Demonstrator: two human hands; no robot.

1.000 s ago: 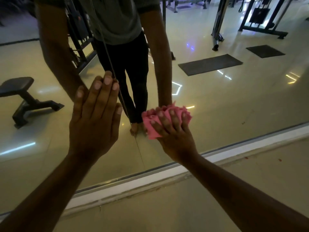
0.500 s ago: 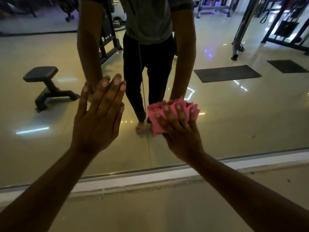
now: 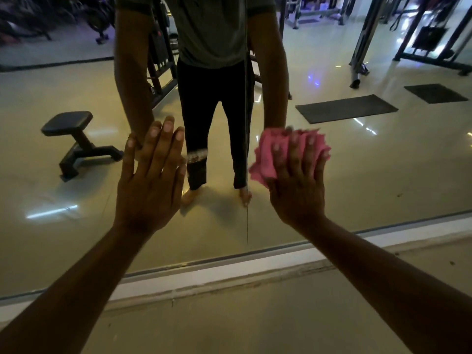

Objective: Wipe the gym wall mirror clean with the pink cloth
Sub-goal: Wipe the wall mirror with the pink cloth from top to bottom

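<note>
Head view: the mirror point(image 3: 357, 175) ends low at a metal bottom edge, with a white ledge point(image 3: 229, 272) below it and bare floor point(image 3: 229, 323) nearer. A thin vertical seam point(image 3: 247, 123) splits the glass between the two hands. The left hand point(image 3: 150, 180) lies flat on the glass left of the seam, fingers straight and slightly spread, holding nothing. The right hand point(image 3: 297, 182) presses the pink cloth point(image 3: 265, 159) against the glass just right of the seam, fingers straight over it; the cloth is soft and bunched into folds. Smooth glass stretches wide to the right of the cloth. Reflected there: a padded black bench point(image 3: 76, 141) at left, two dark flat mats point(image 3: 344, 108) at right, and machine frames far behind.
</note>
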